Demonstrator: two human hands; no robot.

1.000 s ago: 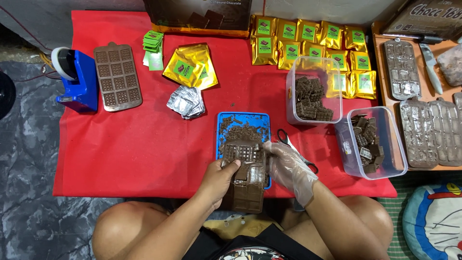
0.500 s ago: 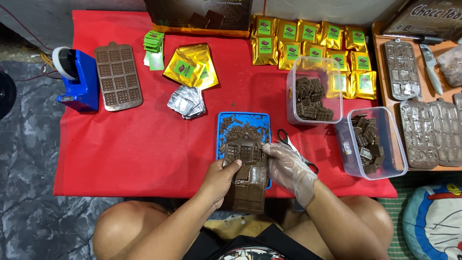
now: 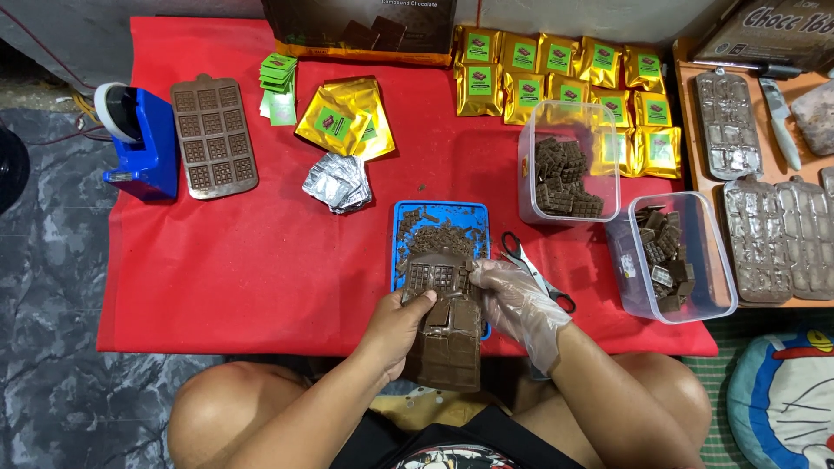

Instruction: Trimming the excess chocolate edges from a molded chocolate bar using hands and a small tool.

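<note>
Red cloth (image 3: pixel 261 260) covers the tabletop; I hold the brown mould (image 3: pixel 447 330) over the blue tray (image 3: pixel 439 215), left hand (image 3: pixel 395 326) fingers and gloved right hand (image 3: pixel 521 304) fingers pinching its edges; I judge flexing comes next.

Lighting: bright, even, diffuse; shadows soft. Glare on gold pouches (image 3: pixel 556 74) and foil wrappers (image 3: pixel 337 182). Focus sharp; edges slightly bowed.

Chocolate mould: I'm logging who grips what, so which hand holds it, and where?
Both hands hold the brown chocolate mould over the blue tray: bare left hand on its left edge, gloved right hand on its right edge.
</note>
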